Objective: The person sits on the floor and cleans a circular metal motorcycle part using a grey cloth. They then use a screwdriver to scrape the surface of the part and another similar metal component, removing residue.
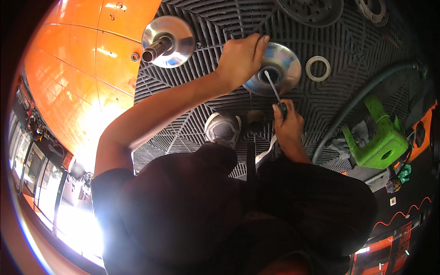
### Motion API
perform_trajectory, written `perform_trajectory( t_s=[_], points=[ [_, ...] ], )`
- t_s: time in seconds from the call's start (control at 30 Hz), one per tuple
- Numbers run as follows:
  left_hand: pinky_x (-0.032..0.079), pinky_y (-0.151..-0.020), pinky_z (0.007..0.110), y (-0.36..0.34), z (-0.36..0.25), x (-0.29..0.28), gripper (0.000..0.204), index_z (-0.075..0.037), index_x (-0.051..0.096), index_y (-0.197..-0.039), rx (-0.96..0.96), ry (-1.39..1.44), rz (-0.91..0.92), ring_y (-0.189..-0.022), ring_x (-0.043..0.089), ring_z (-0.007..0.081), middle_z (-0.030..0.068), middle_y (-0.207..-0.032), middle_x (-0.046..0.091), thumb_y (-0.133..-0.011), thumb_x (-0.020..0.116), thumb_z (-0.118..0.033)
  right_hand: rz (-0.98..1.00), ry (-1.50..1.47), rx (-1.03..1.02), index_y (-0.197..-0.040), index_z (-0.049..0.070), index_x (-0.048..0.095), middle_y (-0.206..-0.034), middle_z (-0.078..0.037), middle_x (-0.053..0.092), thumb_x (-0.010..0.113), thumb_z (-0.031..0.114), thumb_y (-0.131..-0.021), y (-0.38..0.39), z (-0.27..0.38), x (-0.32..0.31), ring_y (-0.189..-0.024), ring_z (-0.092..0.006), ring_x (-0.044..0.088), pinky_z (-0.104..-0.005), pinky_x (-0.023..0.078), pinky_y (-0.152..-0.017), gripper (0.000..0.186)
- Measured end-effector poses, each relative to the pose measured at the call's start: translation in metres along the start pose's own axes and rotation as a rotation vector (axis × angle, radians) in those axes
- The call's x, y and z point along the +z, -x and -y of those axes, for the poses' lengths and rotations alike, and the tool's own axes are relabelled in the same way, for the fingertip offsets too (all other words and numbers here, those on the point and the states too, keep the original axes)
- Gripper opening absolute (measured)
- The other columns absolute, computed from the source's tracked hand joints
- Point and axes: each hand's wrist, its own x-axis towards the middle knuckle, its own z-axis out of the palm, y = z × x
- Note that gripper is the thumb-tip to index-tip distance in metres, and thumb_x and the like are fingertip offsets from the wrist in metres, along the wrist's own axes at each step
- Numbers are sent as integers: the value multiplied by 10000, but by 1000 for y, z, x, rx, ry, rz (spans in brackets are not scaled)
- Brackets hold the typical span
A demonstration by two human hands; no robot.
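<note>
My left hand (244, 58) is closed on the upper left rim of a shiny metal pulley disc (288, 68) with a round hub at its middle. A screwdriver (274, 88) with a dark handle is in my right hand (290, 127), which is closed round it just below the disc. Its tip is at the hub hole; whether it touches the inner edge I cannot tell. To the left is a second shiny pulley disc (184, 46) with a hollow shaft (156, 49) sticking out. A pale flat ring (318, 68) lies right of the disc in my grip.
Black ribbed matting (215, 27) covers the floor, with an orange surface (78, 55) at left bearing a small ring (134, 57). A dark perforated round part (316, 11) lies at the far edge. On the right are a dark hose (353, 98) and a tipped green stool (382, 142).
</note>
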Motion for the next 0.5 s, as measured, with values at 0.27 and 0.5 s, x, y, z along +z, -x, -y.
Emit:
perform_trajectory(
  t_s=[0.27,0.5],
  points=[
    [484,-549,421,-1,-4,-1,346,-9,595,-814,-11,19,-25,-574,610,371,200,-639,606,-998,453,-265,87,-137,102,-1020,18,582,-819,-230,666,583,297,-947,-1,0,1,-760,-430,658,-437,501,-627,289],
    [485,-545,416,-1,-2,0,346,-6,599,-829,-22,17,-26,-575,614,367,198,-650,613,-1002,450,-266,230,-544,183,-908,3,571,-646,-77,543,518,264,-988,-3,-5,3,-575,-166,541,-327,429,-549,278]
  ],
)
